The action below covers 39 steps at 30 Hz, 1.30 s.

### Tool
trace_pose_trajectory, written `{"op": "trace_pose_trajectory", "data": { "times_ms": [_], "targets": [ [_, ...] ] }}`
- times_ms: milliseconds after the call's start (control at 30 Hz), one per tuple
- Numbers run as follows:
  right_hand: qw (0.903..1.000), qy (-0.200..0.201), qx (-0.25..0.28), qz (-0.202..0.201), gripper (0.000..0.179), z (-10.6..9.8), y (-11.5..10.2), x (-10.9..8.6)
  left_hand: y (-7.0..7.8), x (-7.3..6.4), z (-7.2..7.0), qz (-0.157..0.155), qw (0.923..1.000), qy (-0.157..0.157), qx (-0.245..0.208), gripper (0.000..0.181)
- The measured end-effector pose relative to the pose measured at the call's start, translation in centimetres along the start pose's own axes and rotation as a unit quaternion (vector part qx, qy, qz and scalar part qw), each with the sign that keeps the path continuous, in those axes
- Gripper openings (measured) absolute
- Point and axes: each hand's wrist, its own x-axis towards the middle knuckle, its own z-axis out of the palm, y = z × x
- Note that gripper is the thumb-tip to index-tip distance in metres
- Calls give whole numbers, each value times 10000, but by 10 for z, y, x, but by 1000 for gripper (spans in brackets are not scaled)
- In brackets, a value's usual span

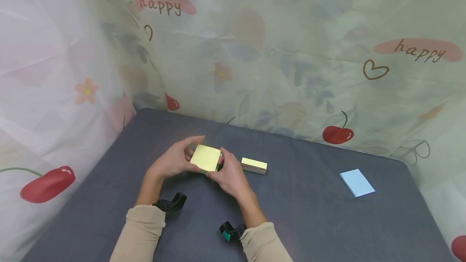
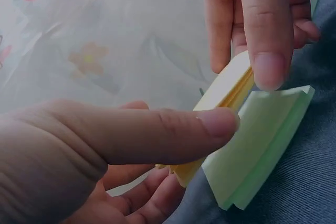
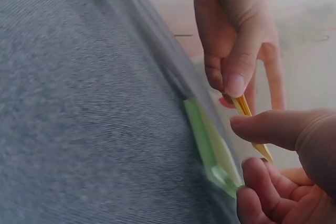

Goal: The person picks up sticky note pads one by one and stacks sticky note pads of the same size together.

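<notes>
A pale yellow sticky-note pad [image 1: 205, 157] is held between both hands over the table. My left hand [image 1: 176, 157] pinches its left side, with the thumb [image 2: 215, 123] along the near edge and the other fingers behind. At the right side my right hand [image 1: 228, 172] grips it, thumb [image 3: 249, 126] on the near corner and fingertips at the far one. Light green sticky-note pads [image 2: 262, 145] lie on the table just below, slightly offset from each other and mostly hidden by the yellow pad in the head view.
To the right of the hands sits a small block of sticky notes [image 1: 254, 165] with a yellow top and darker layers. A light blue pad [image 1: 357, 182] lies farther right on the dark grey tablecloth [image 1: 306, 213]. Patterned curtain [image 1: 255, 80] walls stand behind and at the left.
</notes>
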Motion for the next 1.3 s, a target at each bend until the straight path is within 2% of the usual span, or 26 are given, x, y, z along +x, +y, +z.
{"op": "trace_pose_trajectory", "data": {
  "times_ms": [333,567,1067,1300],
  "targets": [
    [9998,113,-142,97,90,6,8,1,-4,6,9,-261,9990,-48,363,94],
    [9993,204,-267,180,91,6,10,3,-8,10,15,-266,9984,-2,494,92],
    [9966,160,-791,186,89,11,15,4,-10,10,15,-458,9959,21,778,92],
    [9969,99,-718,314,90,14,15,4,-13,10,16,-574,9953,27,782,94]
  ]
}}
